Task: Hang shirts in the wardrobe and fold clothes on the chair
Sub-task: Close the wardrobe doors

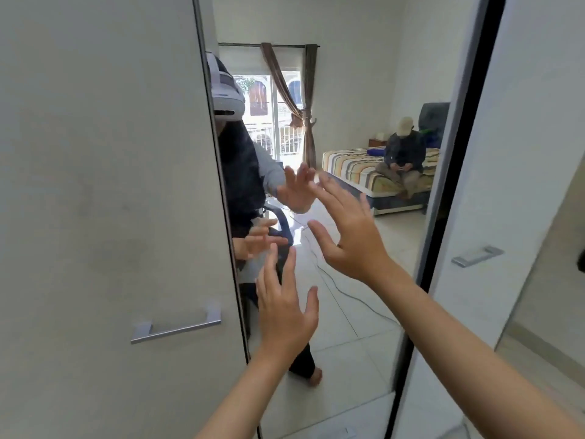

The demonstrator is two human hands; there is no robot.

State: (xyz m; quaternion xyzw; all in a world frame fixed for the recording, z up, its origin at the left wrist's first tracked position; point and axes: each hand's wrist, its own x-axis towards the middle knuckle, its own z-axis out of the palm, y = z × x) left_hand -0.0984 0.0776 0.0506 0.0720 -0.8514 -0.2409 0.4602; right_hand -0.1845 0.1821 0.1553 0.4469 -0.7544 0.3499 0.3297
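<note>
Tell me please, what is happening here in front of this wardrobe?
A person stands close to a wardrobe and holds both bare hands up, fingers spread, before its mirror door. The left hand is lower, near the mirror's left edge; the right hand is higher and further right. Neither has a grip on anything, and whether they touch the glass is unclear. The metal handle on the white door to the left is untouched. No shirt or hanger is in view. The mirror reflects a bedroom with a striped bed.

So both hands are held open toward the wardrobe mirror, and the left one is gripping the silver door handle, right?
Not quite. The head view shows the left hand open before the mirror, gripping nothing; the silver door handle sits untouched. The right hand is open too.
</note>
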